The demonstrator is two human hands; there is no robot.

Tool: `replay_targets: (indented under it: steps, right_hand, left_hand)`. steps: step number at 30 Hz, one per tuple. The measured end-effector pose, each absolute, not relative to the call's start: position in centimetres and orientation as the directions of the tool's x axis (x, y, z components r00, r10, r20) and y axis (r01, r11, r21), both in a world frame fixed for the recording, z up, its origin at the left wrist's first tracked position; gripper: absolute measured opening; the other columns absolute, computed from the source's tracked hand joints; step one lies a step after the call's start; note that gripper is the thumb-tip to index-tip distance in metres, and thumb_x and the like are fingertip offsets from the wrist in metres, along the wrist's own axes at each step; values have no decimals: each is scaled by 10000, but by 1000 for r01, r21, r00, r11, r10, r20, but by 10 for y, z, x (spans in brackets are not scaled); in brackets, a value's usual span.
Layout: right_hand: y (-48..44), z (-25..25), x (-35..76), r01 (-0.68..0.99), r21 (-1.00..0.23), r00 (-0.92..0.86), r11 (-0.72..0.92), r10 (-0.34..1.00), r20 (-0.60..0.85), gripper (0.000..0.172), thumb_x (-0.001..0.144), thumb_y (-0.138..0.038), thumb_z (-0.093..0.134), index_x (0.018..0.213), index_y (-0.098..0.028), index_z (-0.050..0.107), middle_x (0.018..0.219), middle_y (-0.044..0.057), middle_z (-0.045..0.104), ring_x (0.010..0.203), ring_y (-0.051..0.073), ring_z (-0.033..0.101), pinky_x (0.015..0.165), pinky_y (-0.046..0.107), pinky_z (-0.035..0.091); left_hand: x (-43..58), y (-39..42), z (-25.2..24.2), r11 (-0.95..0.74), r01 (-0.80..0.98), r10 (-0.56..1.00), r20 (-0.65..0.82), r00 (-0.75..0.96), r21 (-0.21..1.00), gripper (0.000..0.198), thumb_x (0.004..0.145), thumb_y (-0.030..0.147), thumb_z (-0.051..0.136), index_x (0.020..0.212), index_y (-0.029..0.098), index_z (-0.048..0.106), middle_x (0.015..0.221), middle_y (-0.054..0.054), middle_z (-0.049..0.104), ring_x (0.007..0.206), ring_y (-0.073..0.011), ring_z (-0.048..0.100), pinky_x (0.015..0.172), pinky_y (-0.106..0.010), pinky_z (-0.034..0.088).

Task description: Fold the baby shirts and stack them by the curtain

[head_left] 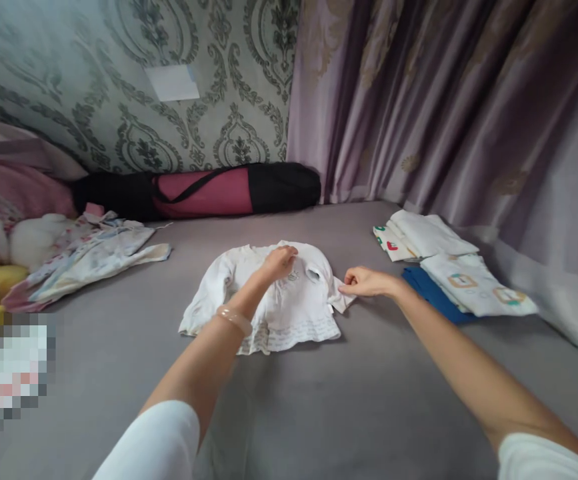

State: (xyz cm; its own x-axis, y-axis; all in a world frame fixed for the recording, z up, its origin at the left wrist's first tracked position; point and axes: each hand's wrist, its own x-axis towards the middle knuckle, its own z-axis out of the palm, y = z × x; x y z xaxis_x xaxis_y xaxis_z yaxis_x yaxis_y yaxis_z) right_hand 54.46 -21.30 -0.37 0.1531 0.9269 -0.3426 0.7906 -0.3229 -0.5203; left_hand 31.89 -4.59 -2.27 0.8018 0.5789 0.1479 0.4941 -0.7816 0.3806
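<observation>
Head view: a white long-sleeved shirt (299,307) lies spread on a grey bedsheet (319,407). The right hand (366,281) pinches its sleeve end (343,303), seemingly to straighten it; the left hand (279,262), grip unclear, is over the shirt, perhaps steadying it.

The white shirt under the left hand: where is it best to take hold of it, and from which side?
Probably at the right end of its near hem, pinched from the person's side. The white shirt lies spread flat, so this loose edge likely offers the easiest start; the left forearm crosses over the hem further left.
</observation>
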Motion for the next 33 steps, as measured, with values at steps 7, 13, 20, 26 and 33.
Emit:
replay_targets:
  steps: [7,13,20,26,33]
  right_hand:
    - [-214,0,551,676,-681,222,-281,959,-175,135,654,-292,639,670,-182,562,586,-43,546,546,99,476,513,205,341]
    - [-194,8,584,428,-863,583,-267,811,38,179,684,-327,592,798,-191,567,647,-21,582,588,136,527,538,225,385]
    - [-178,-5,601,711,-606,600,-357,758,257,212,854,-284,485,933,-166,642,983,108,694,975,237,619,850,319,445]
    - [-193,-12,598,857,-241,508,-456,829,235,300,978,-294,357,1118,-196,604,1165,130,640,963,261,625,765,340,439]
    - [-183,-12,599,863,-118,505,-492,825,255,313,995,-302,347,1181,-210,581,1206,109,627,950,230,630,755,315,427]
  left_hand:
    - [352,-68,-59,-766,476,621,303,723,433,381,876,99,376,1231,115,515,1252,-180,582,1203,-241,533,1044,-439,412]
    - [352,-75,-61,-733,563,671,270,691,381,420,965,234,316,1345,109,446,1431,-197,460,1370,-265,384,1135,-451,297]
    - [358,-86,-50,-657,685,741,107,663,314,568,991,426,243,1467,133,337,1537,-145,335,1446,-324,215,1166,-531,155]
    - [360,-87,-48,-632,714,760,62,647,303,636,985,481,179,1496,123,299,1554,-150,296,1451,-336,191,1170,-523,133]
    - [360,-85,-46,-621,753,780,73,622,218,566,985,417,215,1490,180,310,1542,-116,333,1439,-289,238,1162,-490,178]
